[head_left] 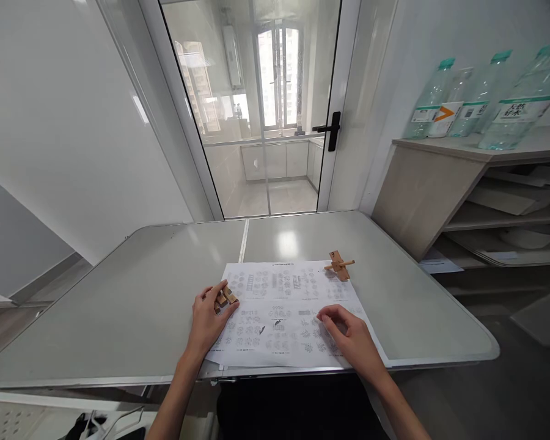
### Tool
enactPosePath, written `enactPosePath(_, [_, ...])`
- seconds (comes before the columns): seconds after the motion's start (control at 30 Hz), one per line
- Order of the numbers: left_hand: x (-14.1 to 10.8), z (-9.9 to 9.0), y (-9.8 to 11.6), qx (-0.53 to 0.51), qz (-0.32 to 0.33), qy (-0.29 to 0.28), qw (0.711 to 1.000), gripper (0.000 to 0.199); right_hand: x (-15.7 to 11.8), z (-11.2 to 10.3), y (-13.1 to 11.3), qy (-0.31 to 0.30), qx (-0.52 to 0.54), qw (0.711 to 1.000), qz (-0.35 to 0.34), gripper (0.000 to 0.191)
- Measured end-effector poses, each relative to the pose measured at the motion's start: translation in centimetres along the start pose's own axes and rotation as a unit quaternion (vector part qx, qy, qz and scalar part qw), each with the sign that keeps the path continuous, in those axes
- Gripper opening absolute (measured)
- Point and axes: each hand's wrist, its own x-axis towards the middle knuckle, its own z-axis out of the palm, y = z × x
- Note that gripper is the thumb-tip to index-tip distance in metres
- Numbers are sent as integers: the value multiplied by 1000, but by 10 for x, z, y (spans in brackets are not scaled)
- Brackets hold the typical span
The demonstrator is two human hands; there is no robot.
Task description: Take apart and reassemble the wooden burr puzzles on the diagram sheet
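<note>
Wooden pieces (229,295) are gripped by the left hand's (208,318) fingers at the left edge of the printed paper (284,296) on the table (119,305); the right hand's (351,336) fingers are pinched together over it, and a crossed wooden assembly (338,266) is seen at its far right corner

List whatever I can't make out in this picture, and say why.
Head view, paper: its fine print is too small to read.
Head view, wooden pieces: partly covered by the left hand.
Head view, right hand: its curled fingers hide whether it pinches anything.
Head view, far-right bottle: cut off by the right edge.
</note>
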Motion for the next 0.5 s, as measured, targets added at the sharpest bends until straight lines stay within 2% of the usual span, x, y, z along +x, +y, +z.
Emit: enactPosePath(0.5, [6, 0, -2, -13, -37, 10, 999, 66, 0, 1, -3, 15, -2, 1000, -8, 34])
